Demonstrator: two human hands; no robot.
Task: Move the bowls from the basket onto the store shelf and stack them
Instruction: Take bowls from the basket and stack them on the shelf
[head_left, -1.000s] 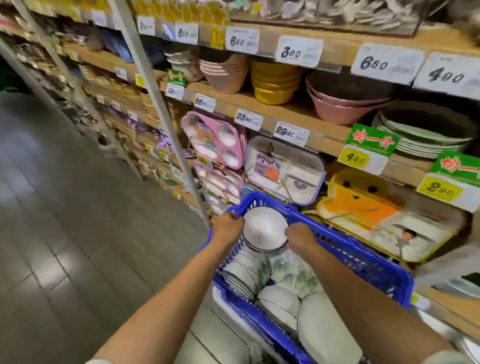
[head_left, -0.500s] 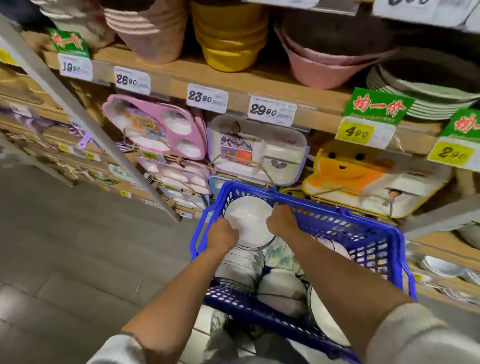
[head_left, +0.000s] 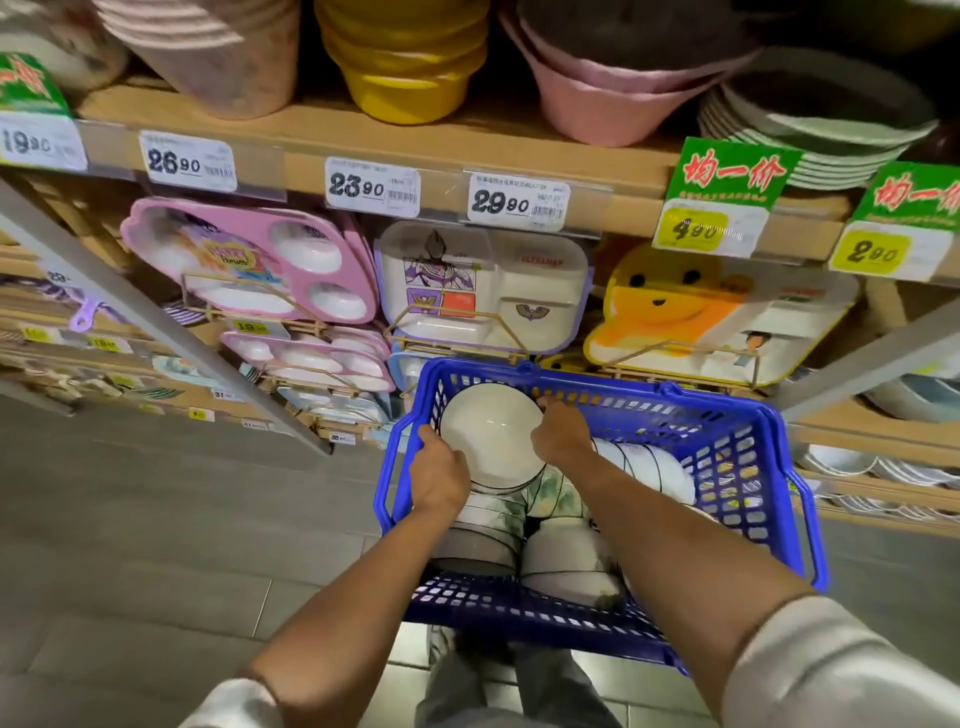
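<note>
The wooden store shelf (head_left: 467, 140) carries stacks of matt yellow bowls (head_left: 405, 67) above, and the blue plastic basket (head_left: 753, 457), lattice-walled and rectangular, looks nearly full, so I judge the task barely begun, with almost every bowl left to move. Inside it lie nested rows of glossy white ceramic bowls (head_left: 644, 462), some with thin dark rim lines and green print. The left hand (head_left: 441, 473) and right hand (head_left: 561, 431) each have their grip clamped on opposite edges of one smooth, round white bowl (head_left: 491, 431) at the basket's far end, not yet clear of its walls.
</note>
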